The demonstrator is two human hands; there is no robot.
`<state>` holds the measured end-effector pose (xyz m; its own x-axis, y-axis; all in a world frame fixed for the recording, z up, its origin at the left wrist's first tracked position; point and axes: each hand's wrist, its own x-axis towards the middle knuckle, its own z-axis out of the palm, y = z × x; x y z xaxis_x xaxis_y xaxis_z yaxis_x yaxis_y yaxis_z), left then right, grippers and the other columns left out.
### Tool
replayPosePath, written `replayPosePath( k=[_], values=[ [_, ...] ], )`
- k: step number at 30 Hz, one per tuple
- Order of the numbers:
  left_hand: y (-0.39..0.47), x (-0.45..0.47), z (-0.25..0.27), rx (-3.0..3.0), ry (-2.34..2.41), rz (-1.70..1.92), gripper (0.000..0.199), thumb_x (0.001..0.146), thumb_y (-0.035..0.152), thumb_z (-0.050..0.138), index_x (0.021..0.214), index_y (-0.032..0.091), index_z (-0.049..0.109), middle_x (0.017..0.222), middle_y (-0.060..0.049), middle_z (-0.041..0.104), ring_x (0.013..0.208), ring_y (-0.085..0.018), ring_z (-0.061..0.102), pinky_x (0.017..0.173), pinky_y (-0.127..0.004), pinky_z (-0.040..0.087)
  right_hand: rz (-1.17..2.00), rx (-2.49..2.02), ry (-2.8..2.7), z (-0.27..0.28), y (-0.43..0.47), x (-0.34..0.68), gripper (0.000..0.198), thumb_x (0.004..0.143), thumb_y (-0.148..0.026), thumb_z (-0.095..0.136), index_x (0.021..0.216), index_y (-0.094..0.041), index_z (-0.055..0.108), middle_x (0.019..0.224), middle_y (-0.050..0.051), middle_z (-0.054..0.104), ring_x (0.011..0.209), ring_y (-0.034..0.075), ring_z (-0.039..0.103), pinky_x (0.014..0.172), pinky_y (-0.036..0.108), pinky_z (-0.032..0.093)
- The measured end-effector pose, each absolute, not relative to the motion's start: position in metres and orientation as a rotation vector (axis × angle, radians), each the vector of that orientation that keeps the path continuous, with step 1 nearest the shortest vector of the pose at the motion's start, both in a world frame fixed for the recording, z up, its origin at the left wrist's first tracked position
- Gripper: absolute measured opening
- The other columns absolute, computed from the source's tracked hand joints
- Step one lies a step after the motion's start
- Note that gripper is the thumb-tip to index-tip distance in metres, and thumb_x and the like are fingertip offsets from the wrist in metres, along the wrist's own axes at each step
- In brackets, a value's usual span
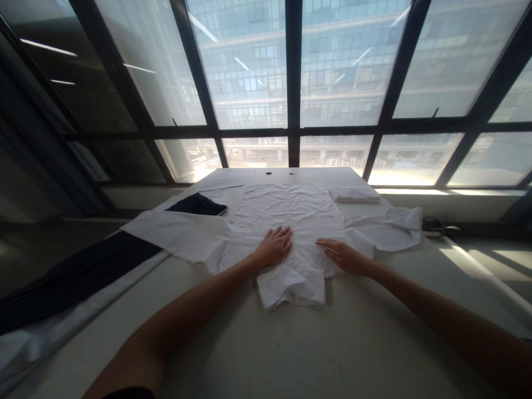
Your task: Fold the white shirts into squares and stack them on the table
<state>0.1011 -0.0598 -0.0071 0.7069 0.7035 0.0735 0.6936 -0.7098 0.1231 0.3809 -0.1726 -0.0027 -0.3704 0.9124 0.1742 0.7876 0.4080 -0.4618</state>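
A white long-sleeved shirt (286,208) lies spread on the pale table (249,343), its collar end toward me and its sleeves out to both sides. Small wrinkles run over its body. My left hand (274,246) rests flat on the cloth just left of the middle seam, fingers stretched out. On the right part, near the collar (293,288), my right hand (338,256) touches the fabric with its fingers extended inward. Neither hand grips anything.
Dark navy cloth (197,204) lies by the left sleeve, and more dark cloth (83,266) runs along the left edge. A folded white cloth (355,194) sits at the back right. Large windows (249,72) stand behind the table.
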Motion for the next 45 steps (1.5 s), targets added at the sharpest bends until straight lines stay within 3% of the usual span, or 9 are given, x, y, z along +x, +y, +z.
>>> replayPosePath(
  k=[4, 11, 16, 21, 29, 35, 45],
  values=[
    [-0.07, 0.106, -0.005, 2.753, 1.188, 0.101, 0.06, 0.108, 0.041, 0.031, 0.163, 0.018, 0.031, 0.171, -0.012, 0.024, 0.158, -0.035, 0.019, 0.125, -0.063, 0.017, 0.2, -1.586, -2.135, -0.005, -0.152, 0.349, 0.052, 0.101, -0.024, 0.04, 0.15, -0.014, 0.055, 0.156, 0.015, 0.052, 0.147, 0.024, 0.045, 0.123, 0.044, 0.035],
    [-0.084, 0.109, -0.009, 2.825, 1.163, 0.149, 0.056, 0.109, 0.034, 0.032, 0.163, 0.02, 0.033, 0.169, -0.016, 0.029, 0.158, -0.035, 0.021, 0.123, -0.065, 0.021, -0.036, -1.422, -2.395, -0.008, -0.124, 0.289, 0.06, 0.099, -0.013, 0.037, 0.159, -0.013, 0.042, 0.164, 0.015, 0.042, 0.155, 0.025, 0.03, 0.126, 0.048, 0.025],
    [-0.082, 0.107, -0.015, 2.867, 1.128, 0.204, 0.057, 0.109, 0.03, 0.027, 0.164, 0.019, 0.03, 0.169, -0.015, 0.031, 0.158, -0.031, 0.022, 0.124, -0.062, 0.022, 0.082, -1.536, -2.342, -0.021, -0.12, 0.294, 0.059, 0.104, -0.027, 0.035, 0.161, -0.011, 0.037, 0.165, 0.017, 0.038, 0.155, 0.026, 0.031, 0.124, 0.048, 0.028],
    [-0.075, 0.093, -0.013, 2.838, 1.145, 0.177, 0.061, 0.11, 0.045, 0.027, 0.165, 0.019, 0.029, 0.171, -0.011, 0.025, 0.159, -0.03, 0.02, 0.127, -0.054, 0.019, 0.077, -1.685, -2.365, -0.022, -0.125, 0.306, 0.064, 0.107, -0.039, 0.033, 0.162, -0.008, 0.035, 0.168, 0.018, 0.031, 0.157, 0.029, 0.026, 0.126, 0.052, 0.022],
    [-0.039, 0.014, -0.008, 2.747, 1.506, 0.1, 0.065, 0.108, 0.05, 0.026, 0.164, 0.017, 0.031, 0.17, -0.012, 0.027, 0.158, -0.031, 0.02, 0.126, -0.053, 0.022, 0.117, -1.857, -2.301, -0.022, -0.114, 0.338, 0.067, 0.108, -0.051, 0.028, 0.165, -0.017, 0.031, 0.171, 0.013, 0.024, 0.159, 0.028, 0.019, 0.126, 0.053, 0.018],
    [-0.026, -0.005, -0.02, 2.796, 1.53, 0.198, 0.063, 0.108, 0.046, 0.028, 0.162, 0.015, 0.036, 0.169, -0.015, 0.03, 0.158, -0.03, 0.023, 0.127, -0.049, 0.022, 0.019, -2.154, -2.105, -0.019, -0.102, 0.383, 0.064, 0.109, -0.045, 0.028, 0.162, -0.01, 0.034, 0.169, 0.018, 0.028, 0.157, 0.031, 0.025, 0.124, 0.052, 0.021],
    [-0.031, 0.001, -0.016, 2.759, 1.565, 0.164, 0.061, 0.109, 0.045, 0.03, 0.161, 0.013, 0.037, 0.169, -0.017, 0.029, 0.158, -0.032, 0.022, 0.126, -0.052, 0.023, -0.121, -2.181, -2.076, -0.022, -0.103, 0.385, 0.059, 0.108, -0.038, 0.033, 0.156, -0.006, 0.044, 0.162, 0.024, 0.039, 0.153, 0.033, 0.033, 0.122, 0.053, 0.026]
  ],
)
